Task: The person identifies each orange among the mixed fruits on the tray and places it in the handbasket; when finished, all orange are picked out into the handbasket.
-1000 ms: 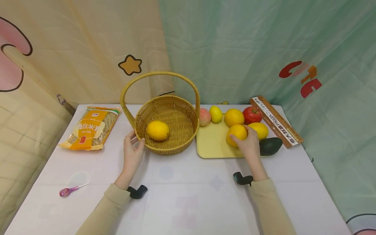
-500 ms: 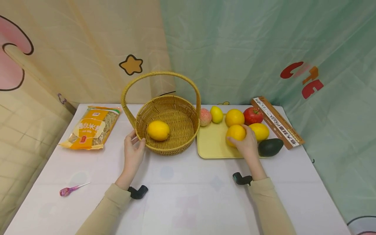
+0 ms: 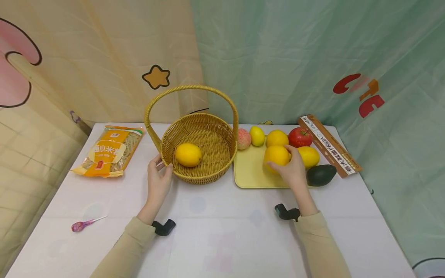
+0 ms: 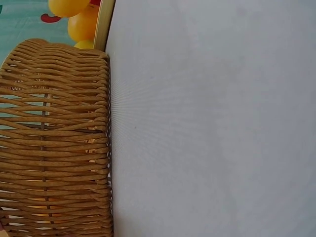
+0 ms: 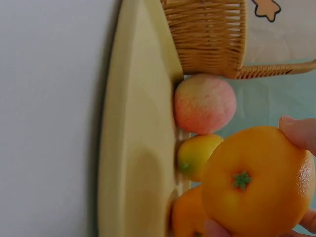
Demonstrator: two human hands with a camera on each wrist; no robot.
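Note:
My right hand (image 3: 294, 168) grips an orange (image 3: 276, 157) between thumb and fingers over the yellow tray (image 3: 252, 175). In the right wrist view this orange (image 5: 256, 182) shows its green stem mark and is lifted off the tray. Behind it sits a second orange (image 3: 277, 138). My left hand (image 3: 159, 177) holds the left front rim of the wicker basket (image 3: 205, 178), thumb at the rim and some fingertips hidden behind it. Inside the basket lies a yellow oval fruit (image 3: 188, 155). The left wrist view shows the basket's woven side (image 4: 59, 148) close up.
On the tray are a peach (image 3: 243, 139), a lemon (image 3: 257, 136), a red pomegranate-like fruit (image 3: 300, 137), another yellow oval fruit (image 3: 309, 157) and a dark green fruit (image 3: 321, 175). A pasta box (image 3: 328, 144) lies right, a noodle bag (image 3: 109, 150) left, a lollipop (image 3: 81, 225) front left.
The right hand has raised the orange slightly from the tray and shifted it a little left. My left hand stays at the basket rim, and the basket keeps its place.

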